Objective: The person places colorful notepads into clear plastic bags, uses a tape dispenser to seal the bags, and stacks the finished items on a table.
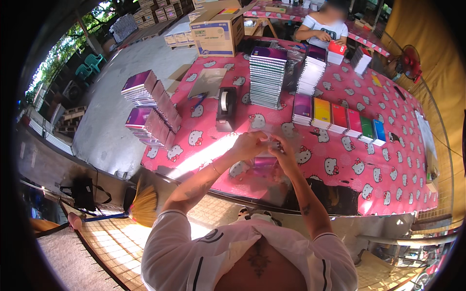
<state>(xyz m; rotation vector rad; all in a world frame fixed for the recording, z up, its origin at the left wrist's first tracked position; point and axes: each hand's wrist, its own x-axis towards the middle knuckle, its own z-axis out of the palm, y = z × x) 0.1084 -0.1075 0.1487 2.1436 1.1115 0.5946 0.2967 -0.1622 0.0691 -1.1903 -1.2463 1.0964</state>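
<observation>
Both of my hands are close together over the near part of the table. Fingers of my left hand (249,145) are closed at the edge of a clear plastic bag (273,130). My right hand (282,151) pinches the same thin plastic just beside it. Below them a purple notebook (263,163) shows, partly covered by plastic and hands; I cannot tell if it lies inside the bag. A black tape dispenser (226,110) stands left of my hands. To the right, a row of short notebook stacks includes a purple stack (302,110) and a yellow stack (321,114).
Tall spiral notebook stacks (267,77) rise beyond my hands. Purple wrapped notebooks (151,109) are piled at the table's left edge. A cardboard box (218,36) sits at the far left. Across the table a person (324,30) handles a red notebook. A fan (410,63) stands right.
</observation>
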